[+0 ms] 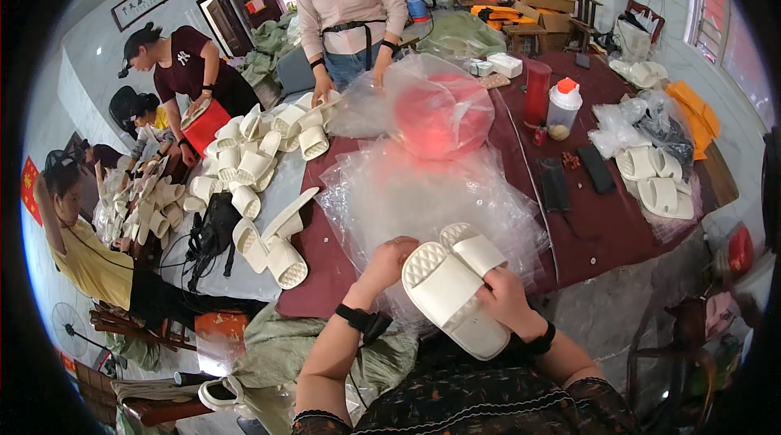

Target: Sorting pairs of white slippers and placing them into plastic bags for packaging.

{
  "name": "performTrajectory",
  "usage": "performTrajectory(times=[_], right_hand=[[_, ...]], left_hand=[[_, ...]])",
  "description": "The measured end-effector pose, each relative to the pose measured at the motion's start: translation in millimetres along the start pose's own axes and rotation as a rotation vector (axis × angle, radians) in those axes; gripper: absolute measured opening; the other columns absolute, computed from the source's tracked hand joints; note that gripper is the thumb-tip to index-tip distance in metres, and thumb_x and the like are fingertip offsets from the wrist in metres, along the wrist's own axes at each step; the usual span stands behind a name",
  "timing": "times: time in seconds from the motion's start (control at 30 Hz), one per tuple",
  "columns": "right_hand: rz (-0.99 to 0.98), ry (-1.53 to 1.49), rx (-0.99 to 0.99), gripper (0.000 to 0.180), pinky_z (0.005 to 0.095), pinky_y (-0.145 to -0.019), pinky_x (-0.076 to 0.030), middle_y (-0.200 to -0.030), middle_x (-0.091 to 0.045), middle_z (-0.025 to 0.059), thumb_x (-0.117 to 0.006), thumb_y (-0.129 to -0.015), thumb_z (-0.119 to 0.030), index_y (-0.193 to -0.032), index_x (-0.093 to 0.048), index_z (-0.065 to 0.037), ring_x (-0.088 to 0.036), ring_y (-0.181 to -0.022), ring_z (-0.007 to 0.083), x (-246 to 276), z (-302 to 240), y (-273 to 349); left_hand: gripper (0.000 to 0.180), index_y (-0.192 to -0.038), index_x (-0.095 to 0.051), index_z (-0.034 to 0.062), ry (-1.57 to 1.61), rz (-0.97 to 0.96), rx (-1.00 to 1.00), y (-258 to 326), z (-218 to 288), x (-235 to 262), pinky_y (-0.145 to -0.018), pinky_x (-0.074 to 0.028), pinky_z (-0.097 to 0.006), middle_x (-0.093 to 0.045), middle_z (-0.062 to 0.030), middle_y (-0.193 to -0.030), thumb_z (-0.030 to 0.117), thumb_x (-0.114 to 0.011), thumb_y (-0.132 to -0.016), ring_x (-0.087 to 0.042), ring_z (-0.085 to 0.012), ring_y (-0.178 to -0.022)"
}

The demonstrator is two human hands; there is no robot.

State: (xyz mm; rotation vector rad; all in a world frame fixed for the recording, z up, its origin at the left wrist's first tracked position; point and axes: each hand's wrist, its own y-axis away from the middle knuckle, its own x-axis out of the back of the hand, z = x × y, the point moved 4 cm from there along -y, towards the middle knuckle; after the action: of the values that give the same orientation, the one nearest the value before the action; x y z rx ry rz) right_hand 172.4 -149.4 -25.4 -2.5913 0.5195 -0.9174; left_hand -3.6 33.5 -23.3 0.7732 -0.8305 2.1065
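Observation:
A pair of cream slide slippers is held in front of my body, one overlapping the other, with quilted footbeds and wide straps. My right hand grips them from the right side, its fingers partly hidden by the straps. Close to the left edge of the front slipper, my left hand is curled closed. What its fingers pinch, if anything, is hidden. Beneath and beyond both hands, clear plastic bags lie spread on the dark red tabletop.
Loose cream slippers are heaped at the left. Across the table a person touches the heap and clear plastic over a red round thing. Bottle, red cup and more slippers stand right. Several people sit or stand left.

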Motion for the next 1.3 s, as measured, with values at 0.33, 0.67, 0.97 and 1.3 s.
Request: performTrajectory(times=[0.33, 0.67, 0.97, 1.3], right_hand=[[-0.312, -0.155, 0.231, 0.033, 0.0464, -0.076, -0.052, -0.103, -0.065, 0.0193, -0.067, -0.086, -0.024, -0.110, -0.064, -0.002, -0.064, -0.090, 0.0411, -2, -26, 13], [-0.131, 0.207, 0.195, 0.022, 0.0418, -0.062, -0.050, -0.082, -0.063, 0.0156, -0.072, -0.081, -0.020, -0.086, -0.064, 0.000, -0.063, -0.073, 0.0325, -4, -19, -10], [0.030, 0.442, 0.037, 0.022, 0.0495, -0.066, -0.048, -0.076, -0.062, 0.0174, -0.069, -0.081, -0.019, -0.074, -0.058, -0.002, -0.061, -0.076, 0.0380, 3, -9, -42], [0.057, 0.498, -0.032, 0.027, 0.0451, -0.067, -0.053, -0.079, -0.067, 0.0190, -0.065, -0.088, -0.026, -0.079, -0.066, -0.001, -0.067, -0.074, 0.0353, -31, 9, -97]], left_hand=[[0.022, -0.101, -0.068, -0.0036, 0.155, 0.092, 0.324, -14, -34, -5, -0.066, -0.054, -0.031, -0.070, -0.0122, -0.086, 0.016, -0.061, -0.097, -0.069, -0.0176, -0.074], [0.019, -0.105, -0.068, -0.0022, 0.345, 0.097, 0.266, -8, -20, 11, -0.070, -0.054, -0.029, -0.072, -0.0117, -0.083, 0.013, -0.061, -0.097, -0.069, -0.0176, -0.075], [0.015, -0.102, -0.070, -0.0007, 0.045, 0.180, 0.097, -22, 32, 31, -0.069, -0.051, -0.034, -0.067, -0.0119, -0.093, 0.008, -0.062, -0.093, -0.066, -0.0264, -0.075], [0.013, -0.099, -0.070, 0.0021, -0.081, 0.272, -0.061, -40, 52, 30, -0.073, -0.051, -0.041, -0.065, -0.0127, -0.091, 0.008, -0.064, -0.089, -0.064, -0.0343, -0.084]])
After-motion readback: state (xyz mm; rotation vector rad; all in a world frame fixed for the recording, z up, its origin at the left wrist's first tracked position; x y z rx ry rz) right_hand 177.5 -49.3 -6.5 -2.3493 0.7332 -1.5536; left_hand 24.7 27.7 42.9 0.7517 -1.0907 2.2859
